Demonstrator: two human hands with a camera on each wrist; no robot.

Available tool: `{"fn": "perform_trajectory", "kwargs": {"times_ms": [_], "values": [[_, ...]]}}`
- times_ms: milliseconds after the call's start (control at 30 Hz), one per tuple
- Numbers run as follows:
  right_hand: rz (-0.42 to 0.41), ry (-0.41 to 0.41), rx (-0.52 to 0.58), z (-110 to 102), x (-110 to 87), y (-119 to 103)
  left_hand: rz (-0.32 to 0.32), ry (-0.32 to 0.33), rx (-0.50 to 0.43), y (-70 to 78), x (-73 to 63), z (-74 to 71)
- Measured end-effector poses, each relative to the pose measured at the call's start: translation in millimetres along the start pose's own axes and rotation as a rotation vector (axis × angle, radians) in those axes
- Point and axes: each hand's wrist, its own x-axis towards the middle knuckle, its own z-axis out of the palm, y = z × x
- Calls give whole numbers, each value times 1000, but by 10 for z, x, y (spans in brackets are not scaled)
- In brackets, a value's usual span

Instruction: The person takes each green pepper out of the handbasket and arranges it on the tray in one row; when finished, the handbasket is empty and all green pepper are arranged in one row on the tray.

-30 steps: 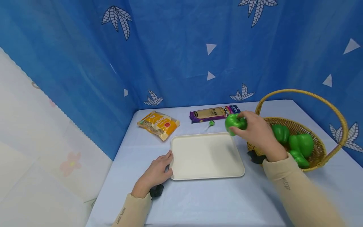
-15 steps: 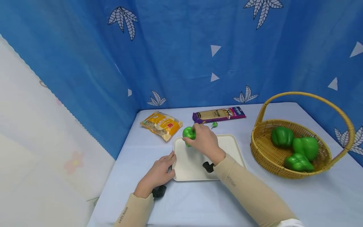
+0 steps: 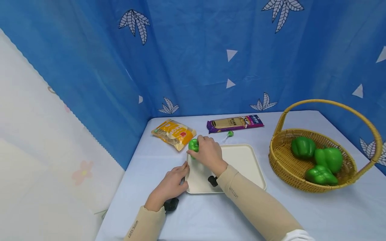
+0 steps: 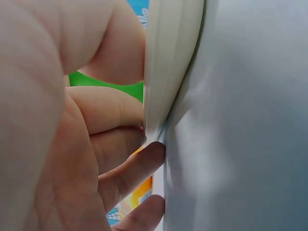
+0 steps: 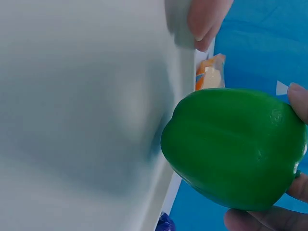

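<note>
My right hand [image 3: 209, 152] holds a green bell pepper [image 3: 193, 145] by its stem end, with thumb and fingers around it, over the back left corner of a cream tray [image 3: 241, 164]. In the right wrist view the bell pepper [image 5: 236, 147] appears just above the tray, near its rim; whether it touches is hard to tell. At the tray's left edge, my left hand [image 3: 171, 183] rests with thumb and fingertips against the rim. The left wrist view shows those fingers [image 4: 139, 168] touching the outside of the tray wall [image 4: 166, 57], not wrapped round it.
A wicker basket [image 3: 283, 174] with a tall handle stands on the right, holding several green bell peppers [image 3: 328, 159]. Behind the tray lie an orange food bag [image 3: 175, 133], a purple packet [image 3: 235, 124] and a green lollipop [image 3: 230, 134]. A blue curtain [image 3: 193, 60] hangs behind the table.
My right hand has carried the bell pepper leftward from beside the basket, across the tray to its back left corner, and slightly down. The left hand has stayed at the tray's edge.
</note>
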Motion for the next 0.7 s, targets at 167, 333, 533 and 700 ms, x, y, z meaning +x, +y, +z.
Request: {"fn": "perform_trajectory", "kwargs": {"times_ms": [167,333,533,700], "values": [[1,-10,4,39,9,-7,13,13,8,-11,-4,3],[12,-36,-9,69,11,-21,3,0,0,-6,-6,-2],[19,-36,-22,94,14,-30,-9,-13,6,6,-8,-7],[6,-28,-22,107,13,-34,5,-5,1,7,-7,-13]]}}
